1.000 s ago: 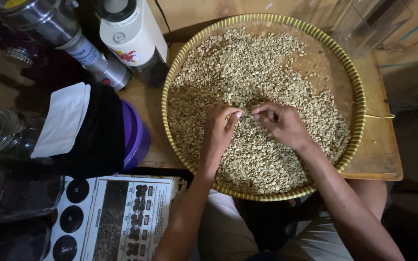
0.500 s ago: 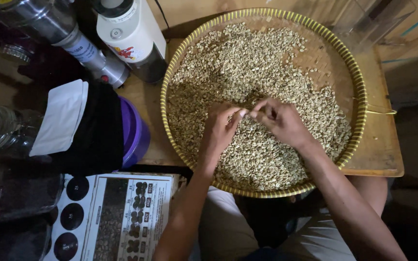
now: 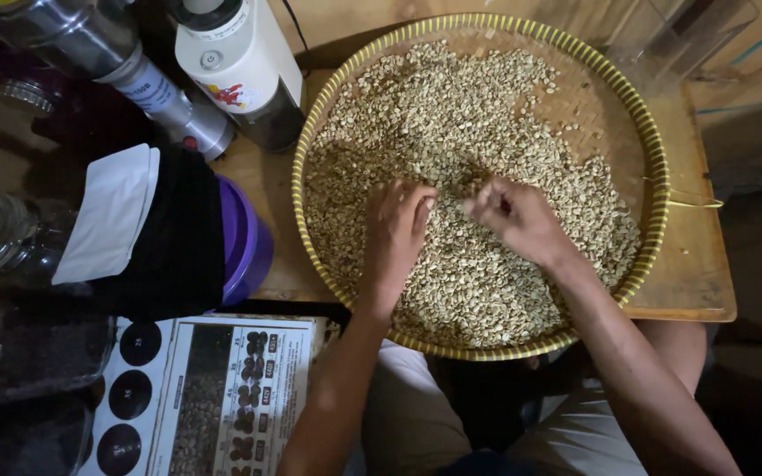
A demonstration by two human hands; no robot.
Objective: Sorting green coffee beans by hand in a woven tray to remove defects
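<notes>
Under both hands: pale beans (image 3: 451, 132) | left hand (image 3: 396, 231) curled (fingertips touching) | right hand (image 3: 513, 216) pinching beans

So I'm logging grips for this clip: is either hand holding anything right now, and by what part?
Cannot be told. Both the left hand and right hand rest, fingers curled, on the pale beans in the woven tray; any pinched bean is hidden.

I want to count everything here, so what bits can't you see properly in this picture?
All from the head view:
- Beans under the left hand and right hand: hidden by the hands, so whether a bean is pinched cannot be told.
- Steel canister and white appliance: tops cut off by the upper edge.
- Purple container: mostly hidden under black cloth.
- Printed chart: cut off at the bottom.
</notes>
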